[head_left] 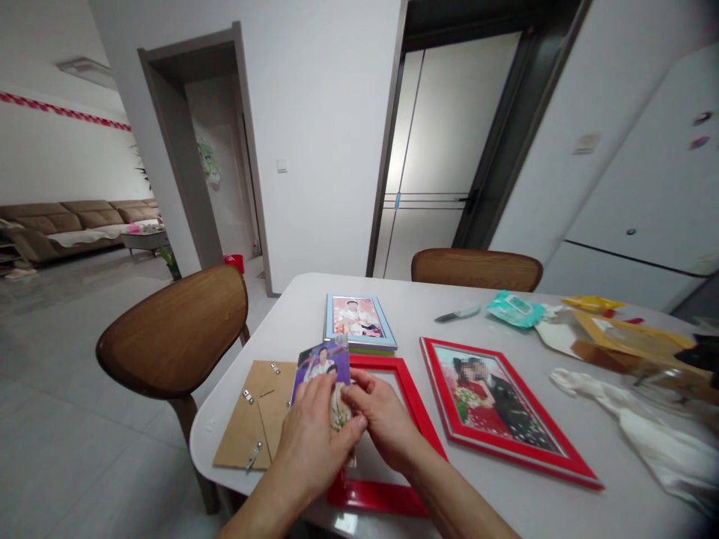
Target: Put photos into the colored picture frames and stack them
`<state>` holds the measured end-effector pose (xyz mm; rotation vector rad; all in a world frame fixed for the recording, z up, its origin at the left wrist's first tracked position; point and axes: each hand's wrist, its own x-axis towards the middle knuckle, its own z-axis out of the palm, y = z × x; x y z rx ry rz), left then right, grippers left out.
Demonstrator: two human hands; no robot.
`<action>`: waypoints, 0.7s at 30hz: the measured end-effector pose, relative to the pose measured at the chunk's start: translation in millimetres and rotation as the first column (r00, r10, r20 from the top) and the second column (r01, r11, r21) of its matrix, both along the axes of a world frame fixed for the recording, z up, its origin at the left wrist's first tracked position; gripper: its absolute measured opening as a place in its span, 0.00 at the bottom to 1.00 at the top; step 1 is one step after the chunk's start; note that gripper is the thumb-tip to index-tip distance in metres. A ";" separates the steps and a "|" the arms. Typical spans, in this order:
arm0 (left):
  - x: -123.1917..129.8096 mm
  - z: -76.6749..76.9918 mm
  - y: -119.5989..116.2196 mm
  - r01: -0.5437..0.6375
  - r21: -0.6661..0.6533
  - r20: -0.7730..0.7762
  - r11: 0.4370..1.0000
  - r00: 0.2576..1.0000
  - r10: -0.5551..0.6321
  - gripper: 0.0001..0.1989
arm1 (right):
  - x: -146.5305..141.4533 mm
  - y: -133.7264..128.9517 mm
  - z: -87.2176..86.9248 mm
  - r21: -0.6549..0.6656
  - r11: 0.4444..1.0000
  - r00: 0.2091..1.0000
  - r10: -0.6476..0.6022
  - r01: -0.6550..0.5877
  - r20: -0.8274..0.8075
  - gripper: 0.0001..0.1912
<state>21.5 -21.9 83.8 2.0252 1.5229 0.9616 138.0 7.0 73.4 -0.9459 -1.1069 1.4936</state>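
Note:
Both hands are on a printed photo (306,366) with a purple background, held above the table's near part. My left hand (314,434) lies over its front with the fingers together, and my right hand (376,408) pinches its right side. Below them is a red frame (419,404) without a picture, partly hidden by the hands. A brown backing board (241,419) with metal clips lies to the left. On the right is a red frame holding a couple's photo (494,404). Behind the hands, a light-blue frame (359,322) with a photo rests on other frames.
A knife (456,314) and a teal wipes packet (515,309) lie at the table's back. Yellow packaging (640,337) and a white cloth (634,427) are on the right. Wooden chairs stand left (180,329) and behind (477,268) the white table (281,329).

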 end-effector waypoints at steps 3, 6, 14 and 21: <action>0.8 21.1 -5.0 0.013 0.096 0.049 0.995 0.999 -0.018 0.27 | -4.4 -9.1 32.9 0.059 0.998 0.999 -0.029 0.028 0.023 0.18; 0.6 29.5 -7.1 -0.029 0.125 0.199 0.992 0.980 0.003 0.26 | -8.9 -17.2 50.8 0.150 0.989 0.998 -0.002 -0.007 0.062 0.24; 14.4 -8.0 5.1 0.193 -0.200 0.916 0.961 0.385 0.113 0.26 | 28.7 -7.8 3.0 0.332 0.914 0.838 -0.363 0.234 0.408 0.21; 42.0 -35.7 -2.7 0.334 -0.270 0.945 0.903 0.272 0.182 0.26 | 69.2 -12.0 -28.7 -0.180 0.964 0.981 -0.189 0.193 0.039 0.33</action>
